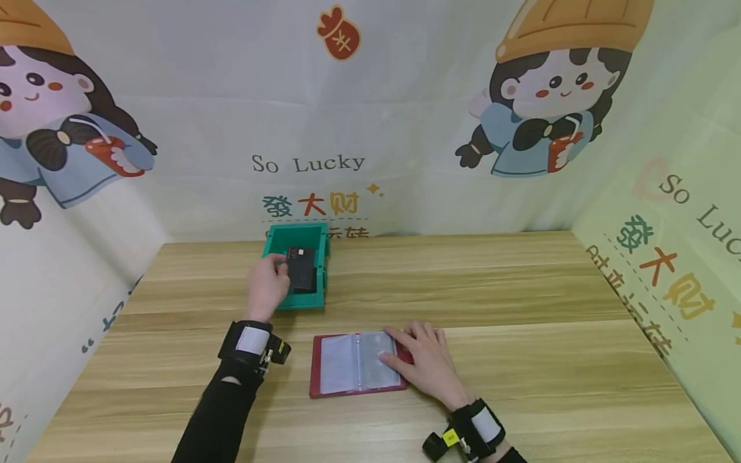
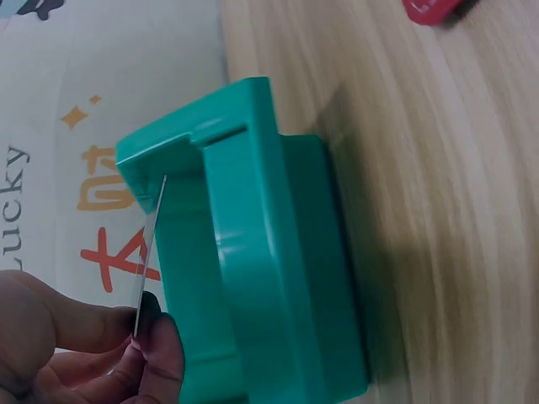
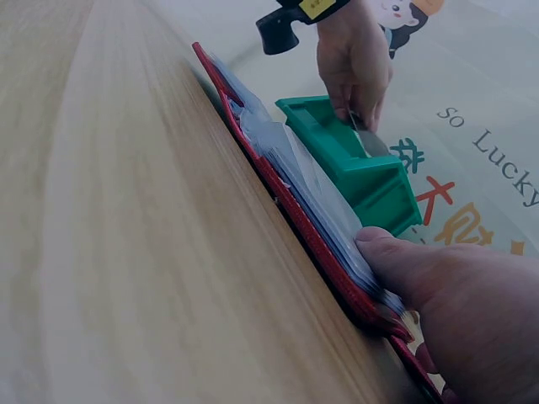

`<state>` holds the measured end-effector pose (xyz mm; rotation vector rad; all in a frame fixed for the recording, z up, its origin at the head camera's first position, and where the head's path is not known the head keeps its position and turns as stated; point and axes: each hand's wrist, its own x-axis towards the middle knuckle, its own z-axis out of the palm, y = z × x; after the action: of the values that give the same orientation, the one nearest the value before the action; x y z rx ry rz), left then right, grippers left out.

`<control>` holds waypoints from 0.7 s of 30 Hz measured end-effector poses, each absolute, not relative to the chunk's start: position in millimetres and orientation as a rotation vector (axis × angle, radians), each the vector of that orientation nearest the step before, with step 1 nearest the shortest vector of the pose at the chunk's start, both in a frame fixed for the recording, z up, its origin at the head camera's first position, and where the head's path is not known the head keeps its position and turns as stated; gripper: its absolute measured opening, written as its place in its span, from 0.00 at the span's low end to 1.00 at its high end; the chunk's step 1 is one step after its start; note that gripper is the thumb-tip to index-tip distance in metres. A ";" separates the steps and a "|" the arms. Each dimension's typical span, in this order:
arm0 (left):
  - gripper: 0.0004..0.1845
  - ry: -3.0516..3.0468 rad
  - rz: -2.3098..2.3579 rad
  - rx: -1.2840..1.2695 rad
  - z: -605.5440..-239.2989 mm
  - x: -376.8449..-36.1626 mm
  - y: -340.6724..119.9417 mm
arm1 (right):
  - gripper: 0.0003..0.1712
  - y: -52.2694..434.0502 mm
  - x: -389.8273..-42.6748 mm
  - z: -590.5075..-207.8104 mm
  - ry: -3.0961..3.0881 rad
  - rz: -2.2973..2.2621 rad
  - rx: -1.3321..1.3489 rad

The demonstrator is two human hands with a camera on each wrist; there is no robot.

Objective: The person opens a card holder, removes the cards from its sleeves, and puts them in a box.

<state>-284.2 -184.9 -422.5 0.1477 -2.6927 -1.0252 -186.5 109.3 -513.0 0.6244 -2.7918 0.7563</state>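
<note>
My left hand [image 1: 268,287] pinches a black card [image 1: 301,269] between thumb and fingers, at the top of the green bin [image 1: 298,301]. My right hand [image 1: 429,361] is loosely spread, its thumb resting on a clear page [image 1: 373,368] of the open red book [image 1: 316,368]. The book lies on the wooden table [image 1: 492,289], closer to me than the bin. Behind is a white cloth [image 1: 405,128] with pictures.

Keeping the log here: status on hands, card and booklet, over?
Left hand pinches black card over green bin. Right hand rests on open booklet. No obstruction visible.
</note>
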 end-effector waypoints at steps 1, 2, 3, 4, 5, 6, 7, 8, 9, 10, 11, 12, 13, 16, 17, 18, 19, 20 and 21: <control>0.18 -2.694 -1.008 0.144 -423.4 -284.8 -182.9 | 0.30 109.3 -186.5 -512.7 -2.797 0.764 0.624; 0.18 -2.693 -0.994 0.137 -424.1 -285.0 -181.1 | 0.30 109.3 -186.4 -512.3 -2.804 0.766 0.622; 0.17 -2.697 -0.979 0.130 -424.7 -285.3 -179.2 | 0.30 109.3 -186.3 -512.0 -2.807 0.773 0.621; 0.17 -2.701 -0.968 0.126 -425.7 -285.8 -177.7 | 0.30 109.3 -186.4 -511.7 -2.813 0.778 0.618; 0.17 -2.704 -0.958 0.122 -426.4 -285.9 -176.3 | 0.30 109.3 -186.3 -511.4 -2.815 0.783 0.618; 0.16 -2.707 -0.946 0.124 -427.1 -286.2 -175.0 | 0.30 109.3 -186.3 -511.2 -2.819 0.785 0.616; 0.15 -2.708 -0.933 0.125 -427.9 -286.5 -174.0 | 0.30 109.3 -186.3 -511.1 -2.821 0.786 0.615; 0.14 -2.711 -0.920 0.124 -428.7 -286.8 -173.1 | 0.30 109.3 -186.4 -511.2 -2.824 0.787 0.613; 0.13 -2.716 -0.906 0.122 -429.9 -287.5 -172.6 | 0.30 109.3 -186.5 -511.2 -2.825 0.791 0.612; 0.12 -2.722 -0.896 0.124 -431.1 -288.3 -172.2 | 0.30 109.3 -186.7 -511.4 -2.827 0.791 0.611; 0.11 -2.731 -0.884 0.125 -432.0 -288.9 -171.8 | 0.31 109.4 -186.7 -511.3 -2.829 0.794 0.611; 0.11 -2.743 -0.874 0.129 -433.2 -289.9 -171.5 | 0.31 109.4 -186.8 -511.3 -2.830 0.794 0.610; 0.10 -2.758 -0.876 0.134 -434.1 -290.8 -171.1 | 0.31 109.5 -186.9 -511.4 -2.830 0.795 0.609; 0.11 -2.812 -0.875 0.167 -437.0 -293.6 -170.2 | 0.31 109.6 -186.9 -510.9 -2.834 0.796 0.610; 0.12 -2.828 -0.873 0.175 -437.6 -294.2 -169.8 | 0.31 109.6 -186.9 -510.6 -2.835 0.797 0.610; 0.12 -2.844 -0.873 0.183 -438.4 -294.6 -169.5 | 0.31 109.6 -186.9 -510.5 -2.836 0.796 0.610; 0.13 -2.854 -0.872 0.188 -439.0 -294.8 -168.9 | 0.31 109.6 -187.0 -510.4 -2.838 0.796 0.610; 0.13 -2.863 -0.865 0.193 -439.5 -294.9 -168.5 | 0.31 109.6 -187.0 -510.4 -2.838 0.797 0.610; 0.14 -2.871 -0.864 0.195 -439.7 -294.9 -167.9 | 0.31 109.5 -187.0 -510.6 -2.835 0.795 0.609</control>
<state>-294.9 -167.9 -439.7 0.1950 -2.8713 -0.8641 -187.0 109.5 -510.6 0.6094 -2.8346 0.7953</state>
